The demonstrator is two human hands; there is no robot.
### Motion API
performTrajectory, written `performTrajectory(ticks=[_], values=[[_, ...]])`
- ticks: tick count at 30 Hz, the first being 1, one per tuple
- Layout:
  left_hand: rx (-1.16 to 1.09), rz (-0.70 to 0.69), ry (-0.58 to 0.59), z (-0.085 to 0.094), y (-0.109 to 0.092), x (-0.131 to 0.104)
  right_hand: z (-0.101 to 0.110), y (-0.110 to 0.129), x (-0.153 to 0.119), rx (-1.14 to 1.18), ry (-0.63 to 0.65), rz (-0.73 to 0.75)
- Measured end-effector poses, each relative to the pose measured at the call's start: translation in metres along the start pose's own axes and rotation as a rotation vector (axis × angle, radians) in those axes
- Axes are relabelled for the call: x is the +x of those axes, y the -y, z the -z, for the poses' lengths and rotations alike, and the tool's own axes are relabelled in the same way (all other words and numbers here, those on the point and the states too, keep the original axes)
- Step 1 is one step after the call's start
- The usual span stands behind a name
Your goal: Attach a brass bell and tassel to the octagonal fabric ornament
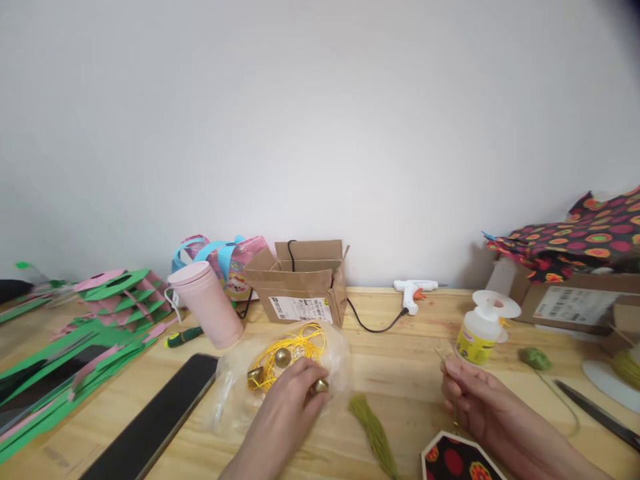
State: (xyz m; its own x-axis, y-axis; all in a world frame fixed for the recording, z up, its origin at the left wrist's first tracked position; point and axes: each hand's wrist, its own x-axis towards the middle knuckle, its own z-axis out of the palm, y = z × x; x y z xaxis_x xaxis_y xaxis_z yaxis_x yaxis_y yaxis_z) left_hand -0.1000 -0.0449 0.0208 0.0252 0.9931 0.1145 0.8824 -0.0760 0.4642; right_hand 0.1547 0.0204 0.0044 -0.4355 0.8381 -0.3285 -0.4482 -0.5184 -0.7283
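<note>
My left hand (293, 395) is over a clear plastic bag (225, 380), its fingers closed around a small brass bell (321, 386). In the bag, yellow cord (310, 339) lies tangled with another round brass bell (283, 358) and a brass piece (255, 377). My right hand (475, 397) is closed in a pinch on a thin cord (455, 415). From that cord hangs a pale-framed pendant (454, 460) with dark floral fabric, cut off by the bottom edge. Between my hands an olive green tassel (373, 433) lies on the wooden table.
Behind the bag stand an open cardboard box (300, 293) and a pink tumbler (207, 307). A white glue gun (411, 293), a glue bottle (475, 337) and dark scissors (597, 413) lie to the right. A black phone (155, 417) and green strips (75, 347) occupy the left.
</note>
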Motion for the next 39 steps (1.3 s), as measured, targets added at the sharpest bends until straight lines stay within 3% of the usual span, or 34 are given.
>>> performTrajectory(ticks=[7,11,17,23,26,30,33,35,39], values=[[0.019,-0.009,-0.178,0.016,0.017,0.03,0.006,-0.004,0.001,-0.022,0.064,0.006],[0.05,-0.038,-0.178,0.025,0.024,0.04,0.006,-0.004,0.001,0.006,0.049,0.01],[0.278,0.07,-0.118,0.018,0.048,0.001,0.004,-0.002,0.003,-0.004,0.066,0.0],[0.292,0.04,-0.102,0.015,0.075,-0.032,0.005,-0.003,0.003,-0.018,0.094,0.014],[0.261,0.013,-0.131,0.021,0.066,-0.03,0.005,-0.005,0.003,-0.034,0.109,0.064],[0.208,-0.096,-0.183,0.02,0.029,-0.018,0.003,-0.004,0.001,-0.063,0.108,0.086],[0.166,-0.114,-0.119,0.016,0.008,-0.009,0.001,-0.002,0.0,-0.08,0.106,0.085],[0.204,-0.078,-0.086,0.019,0.01,-0.003,0.001,-0.002,0.0,-0.087,0.103,0.09],[0.32,0.016,-0.168,0.034,0.044,0.009,0.0,-0.002,-0.001,-0.093,0.095,0.081]])
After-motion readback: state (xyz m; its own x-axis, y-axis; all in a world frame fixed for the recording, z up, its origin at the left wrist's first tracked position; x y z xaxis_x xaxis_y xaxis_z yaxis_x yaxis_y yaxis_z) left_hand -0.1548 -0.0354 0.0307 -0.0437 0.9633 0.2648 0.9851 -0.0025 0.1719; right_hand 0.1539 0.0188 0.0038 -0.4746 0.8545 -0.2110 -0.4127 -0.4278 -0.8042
